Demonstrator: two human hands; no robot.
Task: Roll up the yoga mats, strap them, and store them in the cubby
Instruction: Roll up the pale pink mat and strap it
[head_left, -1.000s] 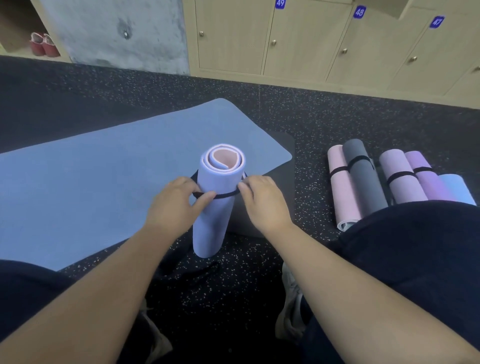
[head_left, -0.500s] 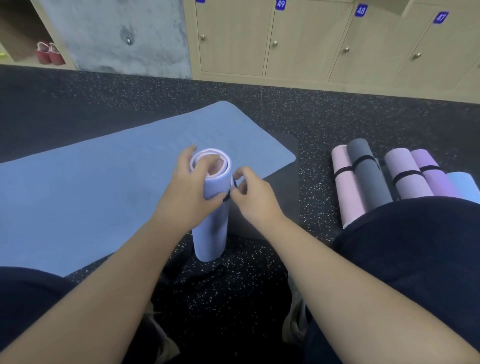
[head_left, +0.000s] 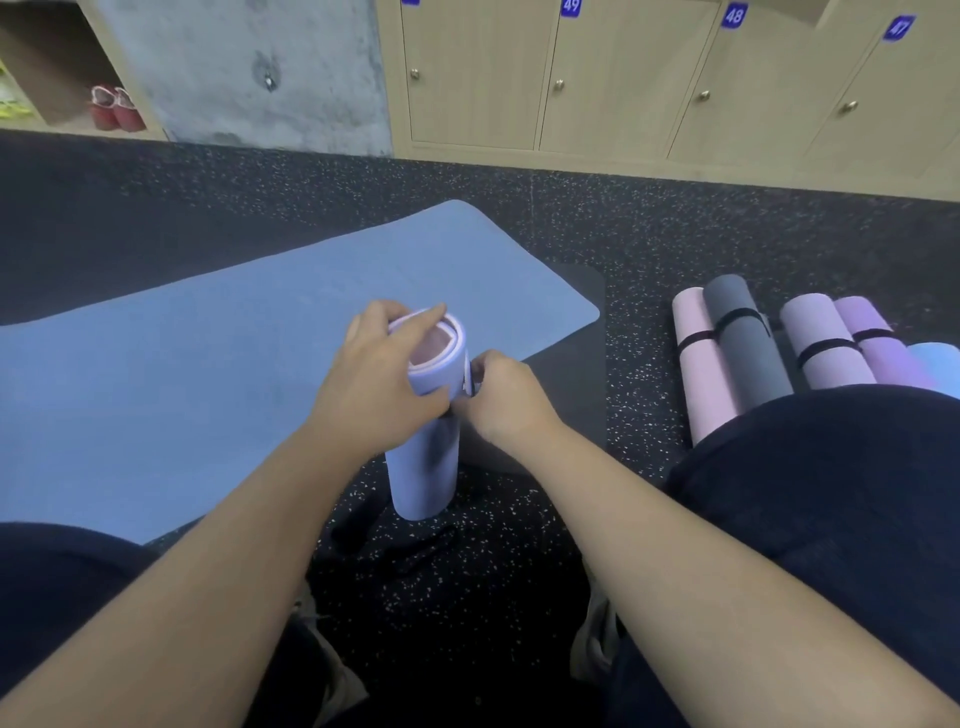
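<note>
Locker doors, 12 to 2 o'clock: blue number tags (head_left: 570, 7) reading 49, 48 and 47, one per door; a fourth tag cut off, unreadable.

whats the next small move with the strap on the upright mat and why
Probably pull the strap snug and fasten it. The left hand grips the top of the rolled lavender mat standing on end, and the right hand pinches the strap at its side, so the band looks not yet secured.

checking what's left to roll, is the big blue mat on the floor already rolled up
No, the big blue mat lies spread flat on the floor, while the left hand holds a separate lavender rolled mat upright.
</note>
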